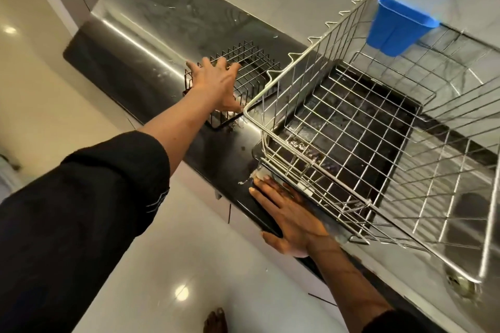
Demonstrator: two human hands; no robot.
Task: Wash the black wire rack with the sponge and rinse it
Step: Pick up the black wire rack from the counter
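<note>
Head view. Black wire rack (pixel 254 62) stands on the dark counter (pixel 151 43), just left of the steel basket (pixel 338 48). Left hand (pixel 216 86) is on its near corner, fingers spread wide over the top wires and thumb low on the side; not curled round anything that I can see. Right hand (pixel 289 219) lies flat, fingers straight, at the counter edge.

Rack looks light, stiff and open-meshed, and likely slick once soapy. Best taken by hooking fingers through the top rim wires at a corner.
</note>
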